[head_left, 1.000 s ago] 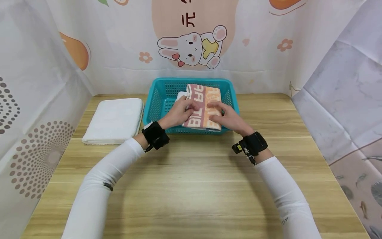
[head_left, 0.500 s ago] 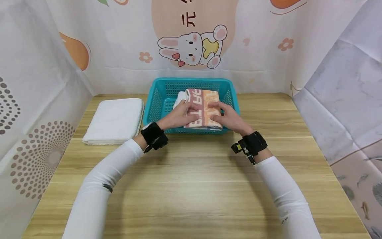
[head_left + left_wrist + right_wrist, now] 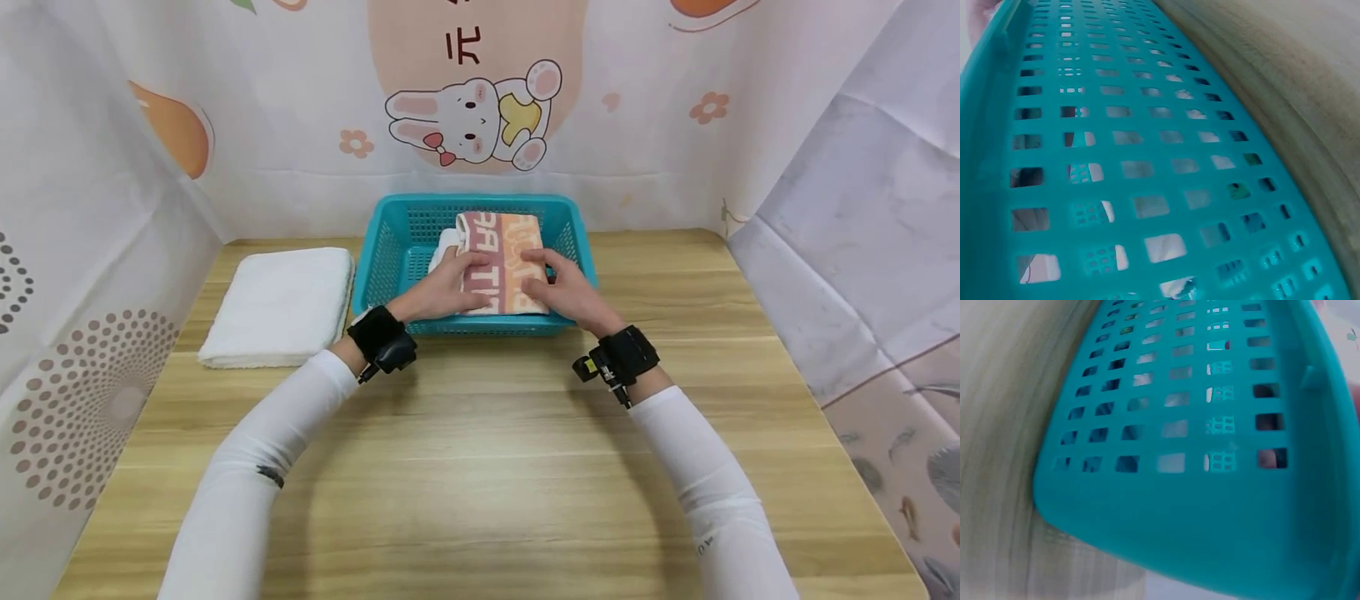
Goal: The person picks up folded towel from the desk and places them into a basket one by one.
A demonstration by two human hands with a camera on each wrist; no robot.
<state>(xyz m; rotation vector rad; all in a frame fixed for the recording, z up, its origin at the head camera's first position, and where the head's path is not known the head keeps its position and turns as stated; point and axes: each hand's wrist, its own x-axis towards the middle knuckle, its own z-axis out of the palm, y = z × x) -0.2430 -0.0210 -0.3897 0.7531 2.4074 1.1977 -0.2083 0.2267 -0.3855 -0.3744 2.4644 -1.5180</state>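
Note:
A folded towel (image 3: pixel 510 237) with mauve and orange bands and white letters lies in the teal plastic basket (image 3: pixel 375 283), on top of a white cloth (image 3: pixel 447 242). My left hand (image 3: pixel 438 287) grips the towel's left side, thumb and forefinger spread over its top. On the opposite side my right hand (image 3: pixel 566 292) holds it with bent thumb and forefinger. The other fingers are mostly hidden by the towel and hands. Both wrist views are filled by the basket's perforated wall (image 3: pixel 1110 147), which hides the towel.
Left of the basket, a folded white towel (image 3: pixel 277 304) lies on the wooden table (image 3: pixel 480 467). A printed curtain (image 3: pixel 292 125) hangs right behind the basket, and patterned sheets (image 3: pixel 862 208) enclose the sides.
The banded towel dips at its far edge, then shifts toward the back of the basket, its near edge drawing inside the front rim. Both hands stay on its sides. The camera view shifts slightly.

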